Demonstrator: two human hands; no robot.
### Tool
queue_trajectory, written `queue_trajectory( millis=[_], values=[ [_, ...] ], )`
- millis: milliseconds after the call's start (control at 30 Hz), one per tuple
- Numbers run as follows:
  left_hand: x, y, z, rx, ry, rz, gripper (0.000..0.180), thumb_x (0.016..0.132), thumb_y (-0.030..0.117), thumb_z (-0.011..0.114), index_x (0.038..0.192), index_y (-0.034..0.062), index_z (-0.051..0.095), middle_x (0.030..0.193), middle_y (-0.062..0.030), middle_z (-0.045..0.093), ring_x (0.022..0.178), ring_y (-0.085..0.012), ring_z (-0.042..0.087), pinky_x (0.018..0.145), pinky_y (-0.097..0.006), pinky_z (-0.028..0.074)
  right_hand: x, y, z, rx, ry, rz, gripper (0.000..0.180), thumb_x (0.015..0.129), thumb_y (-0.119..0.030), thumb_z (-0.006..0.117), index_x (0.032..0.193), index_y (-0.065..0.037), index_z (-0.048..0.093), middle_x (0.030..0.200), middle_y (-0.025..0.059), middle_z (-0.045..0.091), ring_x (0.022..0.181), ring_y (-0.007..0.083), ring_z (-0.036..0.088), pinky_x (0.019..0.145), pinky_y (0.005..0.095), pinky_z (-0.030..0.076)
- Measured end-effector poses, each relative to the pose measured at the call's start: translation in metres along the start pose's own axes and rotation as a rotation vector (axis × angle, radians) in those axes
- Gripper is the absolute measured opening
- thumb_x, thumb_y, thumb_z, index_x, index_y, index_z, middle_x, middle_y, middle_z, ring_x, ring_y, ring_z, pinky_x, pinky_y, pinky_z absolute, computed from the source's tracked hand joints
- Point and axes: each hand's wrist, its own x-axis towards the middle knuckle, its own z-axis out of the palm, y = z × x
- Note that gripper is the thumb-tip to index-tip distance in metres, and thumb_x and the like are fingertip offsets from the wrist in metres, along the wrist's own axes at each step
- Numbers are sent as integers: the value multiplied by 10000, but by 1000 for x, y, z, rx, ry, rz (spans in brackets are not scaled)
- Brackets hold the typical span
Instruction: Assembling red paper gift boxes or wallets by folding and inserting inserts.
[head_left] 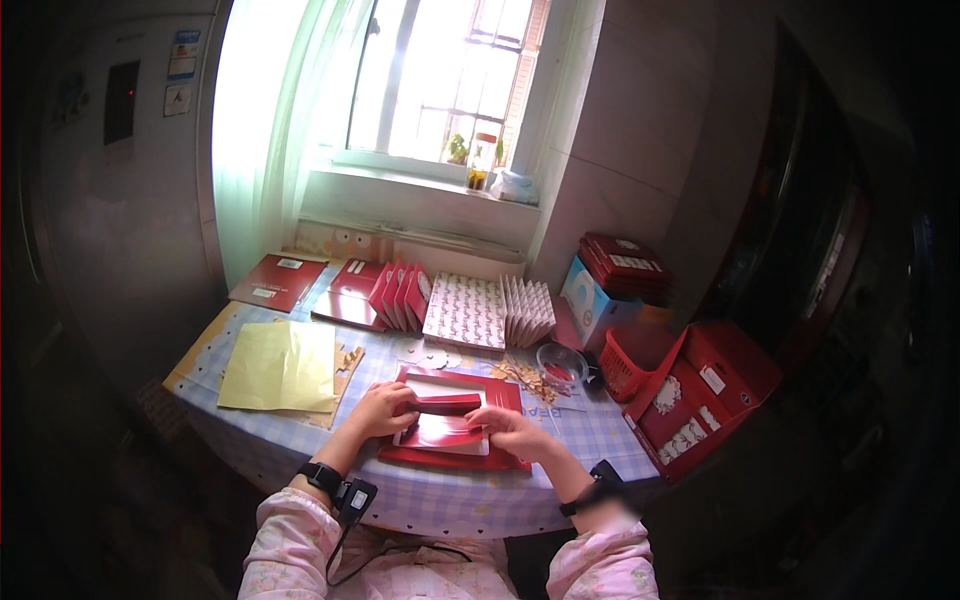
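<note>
A flat red box (505,395) lies open on the table right in front of me, with a white and red card insert (440,432) inside it. My left hand (380,408) grips the left end of a small red folded piece (450,402) resting on the insert. My right hand (510,428) presses down on the right side of the insert, fingers curled over its edge. Both wrists wear dark bands.
The table (440,500) has a blue checked cloth. Yellow paper sheets (282,365) lie at left. Red folders (278,281), upright red cards (398,295) and patterned sheets (467,311) sit behind. A small glass bowl (560,363), red basket (632,358) and open red box (705,395) stand right.
</note>
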Motion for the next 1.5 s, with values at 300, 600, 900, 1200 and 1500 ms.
queue_trajectory(
  millis=[300, 600, 900, 1200, 1500],
  values=[
    [3, -2, -2, -100, -53, -56, 303, 826, 386, 506, 892, 121, 636, 930, -51, 603, 953, -222, 542, 875, -354, 347, 10, 4, 14, -842, 209, -209, 228, 775, -51, 584, 1002, -54, 596, 981, 83, 596, 937, 168, 566, 794, 284, 451],
    [2, 4, -5, -94, -29, -62, 302, 773, 346, 605, 919, 83, 630, 891, -81, 621, 907, -242, 565, 842, -363, 375, 36, 21, -1, -750, 493, -167, 250, 782, -199, 650, 963, -38, 594, 785, 111, 630, 652, 177, 606, 609, 284, 481],
    [3, 6, -1, -152, 123, -128, 245, 707, 217, 694, 822, 33, 579, 912, -110, 598, 869, -271, 560, 770, -359, 441, 37, 29, -2, -990, 546, -244, 333, 730, -238, 694, 966, -37, 571, 905, 104, 535, 771, 230, 561, 672, 334, 474],
    [6, 0, 4, 111, 182, -96, 292, 650, 235, 732, 826, 55, 585, 1054, -111, 521, 1043, -305, 435, 882, -389, 370, 43, 34, -3, -1215, 557, -332, 328, 698, -202, 690, 939, -34, 546, 929, 109, 508, 900, 282, 480, 806, 371, 400],
    [6, 8, 1, 139, 155, -114, 257, 643, 235, 729, 836, 114, 611, 1055, -61, 519, 1037, -270, 436, 877, -381, 363, 41, 34, -1, -1304, 544, -433, 281, 689, -183, 687, 917, -92, 549, 921, 60, 533, 913, 253, 478, 803, 356, 381]
  ],
)
